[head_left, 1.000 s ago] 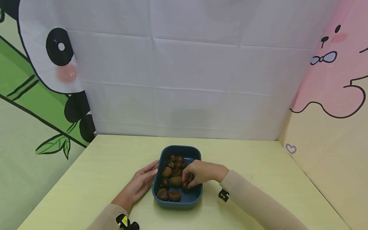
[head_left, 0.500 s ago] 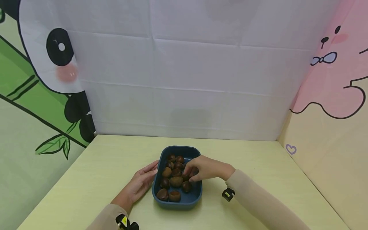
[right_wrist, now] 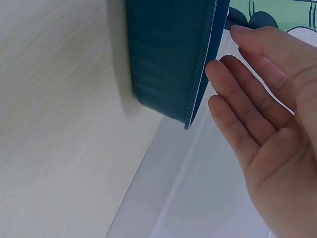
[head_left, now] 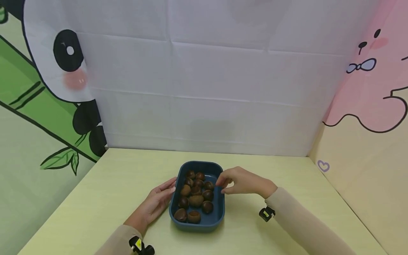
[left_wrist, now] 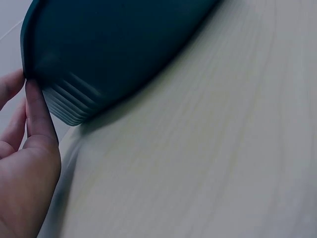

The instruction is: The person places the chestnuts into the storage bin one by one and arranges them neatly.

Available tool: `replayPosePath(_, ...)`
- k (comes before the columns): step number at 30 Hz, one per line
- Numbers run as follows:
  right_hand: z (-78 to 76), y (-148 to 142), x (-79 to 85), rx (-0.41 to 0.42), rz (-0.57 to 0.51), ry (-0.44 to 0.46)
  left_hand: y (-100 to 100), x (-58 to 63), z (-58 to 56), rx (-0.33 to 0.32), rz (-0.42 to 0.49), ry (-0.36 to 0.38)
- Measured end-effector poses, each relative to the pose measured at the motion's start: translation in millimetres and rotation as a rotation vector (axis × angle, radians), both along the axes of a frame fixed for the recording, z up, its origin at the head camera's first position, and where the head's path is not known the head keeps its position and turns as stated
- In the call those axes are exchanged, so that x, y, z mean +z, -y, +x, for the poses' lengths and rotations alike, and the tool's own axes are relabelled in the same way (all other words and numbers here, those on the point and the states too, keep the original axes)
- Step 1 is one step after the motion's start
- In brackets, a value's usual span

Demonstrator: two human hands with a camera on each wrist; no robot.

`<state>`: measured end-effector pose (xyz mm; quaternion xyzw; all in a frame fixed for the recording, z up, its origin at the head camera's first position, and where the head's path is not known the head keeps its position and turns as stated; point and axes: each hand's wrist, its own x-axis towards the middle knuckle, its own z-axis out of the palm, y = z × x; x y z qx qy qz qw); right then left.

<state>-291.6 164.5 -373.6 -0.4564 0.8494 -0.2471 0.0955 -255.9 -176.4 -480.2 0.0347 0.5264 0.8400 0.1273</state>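
In the head view a dark blue rectangular box (head_left: 210, 224) holds several brown chestnuts (head_left: 196, 201), lying in rows with bare floor at its lower right. My left hand (head_left: 156, 202) rests against the box's left wall, its fingers extended; the left wrist view catches its fingertips at the rim of the box (left_wrist: 119, 44). At the right rim hovers my right hand (head_left: 243, 182), fingers loosely bent and nothing between them. Seen from the right wrist, that hand (right_wrist: 270, 99) has its palm in sight, with the fingertips close beside the rim.
The box stands on a pale yellow wooden table (head_left: 134, 170). A white cloth (head_left: 216, 78) hangs behind it. Cartoon-printed panels flank the table, a panda (head_left: 68, 51) on the left and a pink animal (head_left: 366, 85) on the right.
My right hand has risen out of the box and moved right to its rim, uncovering chestnuts along the right side. The left hand has stayed at the left wall.
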Motion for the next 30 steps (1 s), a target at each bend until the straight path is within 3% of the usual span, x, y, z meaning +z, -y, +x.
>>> replayPosePath(15, 7.2, -54, -5.8, -0.129, -0.008, -0.009, -4, -0.1, -0.6, 0.008, 0.007, 0.007)
replayPosePath(24, 10.6, -93, -24.1, -0.190, -0.046, 0.031, -3, -1.3, -2.8, -0.039, -0.032, -0.041)
replayPosePath(30, 13.3, -113, -32.8, -0.238, -0.058, 0.007, 2, 1.2, -5.3, -0.068, -0.090, -0.064)
